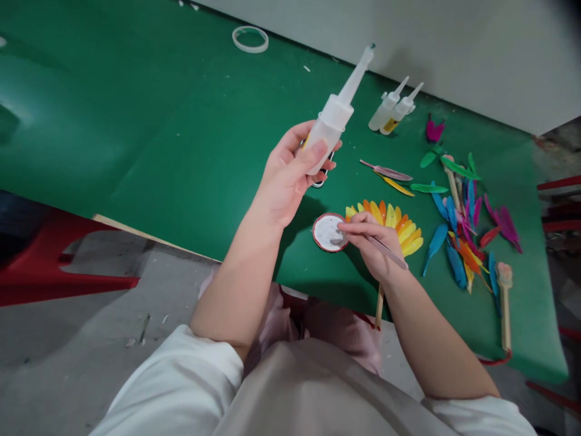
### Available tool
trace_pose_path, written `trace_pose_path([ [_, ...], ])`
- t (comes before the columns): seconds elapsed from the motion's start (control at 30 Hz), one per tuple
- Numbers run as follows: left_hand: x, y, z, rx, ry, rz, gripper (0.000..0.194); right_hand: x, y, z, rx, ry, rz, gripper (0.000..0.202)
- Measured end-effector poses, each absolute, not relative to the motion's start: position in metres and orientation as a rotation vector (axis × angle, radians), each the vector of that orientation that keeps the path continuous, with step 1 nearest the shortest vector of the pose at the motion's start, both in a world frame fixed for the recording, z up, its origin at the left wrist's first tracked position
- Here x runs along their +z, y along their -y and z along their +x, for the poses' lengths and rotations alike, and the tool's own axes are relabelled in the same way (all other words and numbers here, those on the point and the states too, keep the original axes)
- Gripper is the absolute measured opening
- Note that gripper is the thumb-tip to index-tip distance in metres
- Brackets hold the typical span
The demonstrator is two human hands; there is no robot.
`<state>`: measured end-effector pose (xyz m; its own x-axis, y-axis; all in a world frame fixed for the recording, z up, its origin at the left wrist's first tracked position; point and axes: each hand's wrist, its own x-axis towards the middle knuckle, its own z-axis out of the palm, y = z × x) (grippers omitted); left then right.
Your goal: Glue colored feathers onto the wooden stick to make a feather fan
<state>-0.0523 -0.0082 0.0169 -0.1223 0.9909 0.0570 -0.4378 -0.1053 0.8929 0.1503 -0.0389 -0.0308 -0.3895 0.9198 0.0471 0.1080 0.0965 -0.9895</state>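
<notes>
My left hand (290,172) is wrapped round a translucent white glue bottle (330,124), its long nozzle pointing up and away. Below it lies a small round lid (323,233) with a red rim and a white inside. My right hand (374,245) pinches a slim pinkish-grey feather (388,253) over the lid's right side; a grey smudge shows there under the fingertips. Partly hidden behind this hand is a fan of yellow and orange feathers (411,236) with a wooden handle (379,306). A phone-like object (320,181) shows behind my left hand.
Two more glue bottles (397,112) stand near the wall. Loose coloured feathers (458,242) and wooden handles (505,309) are spread over the right of the green table (136,121). A tape roll (250,40) lies at the back. A red stool (91,284) is at the left.
</notes>
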Motion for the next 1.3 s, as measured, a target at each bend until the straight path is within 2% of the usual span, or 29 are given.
trace_pose_path([
  [0.27, 0.018, 0.009, -0.053, 1.53, -0.914, 0.855, 0.039, -0.03, 0.037, 0.146, 1.352, 1.58, -1.076, 0.021],
  [0.4, 0.017, 0.009, -0.053, 1.538, -0.914, 0.85, 0.039, -0.029, 0.037, 0.149, 1.343, 1.487, -1.146, 0.029],
  [0.53, 0.016, 0.008, -0.053, 1.542, -0.898, 0.858, 0.039, -0.022, 0.034, 0.156, 1.271, 1.457, -1.151, 0.062],
  [0.6, 0.015, 0.008, -0.053, 1.544, -0.891, 0.871, 0.038, -0.018, 0.033, 0.158, 1.287, 1.428, -1.145, 0.07],
  [0.9, 0.016, 0.009, -0.052, 1.523, -0.902, 0.87, 0.039, -0.019, 0.034, 0.153, 1.482, 1.412, -1.05, 0.068],
  [1.13, 0.015, 0.008, -0.052, 1.518, -0.913, 0.893, 0.044, -0.007, 0.034, 0.155, 1.478, 1.398, -0.986, 0.084],
  [1.3, 0.015, 0.008, -0.053, 1.527, -0.915, 0.909, 0.043, -0.004, 0.034, 0.155, 1.491, 1.337, -0.917, 0.086],
])
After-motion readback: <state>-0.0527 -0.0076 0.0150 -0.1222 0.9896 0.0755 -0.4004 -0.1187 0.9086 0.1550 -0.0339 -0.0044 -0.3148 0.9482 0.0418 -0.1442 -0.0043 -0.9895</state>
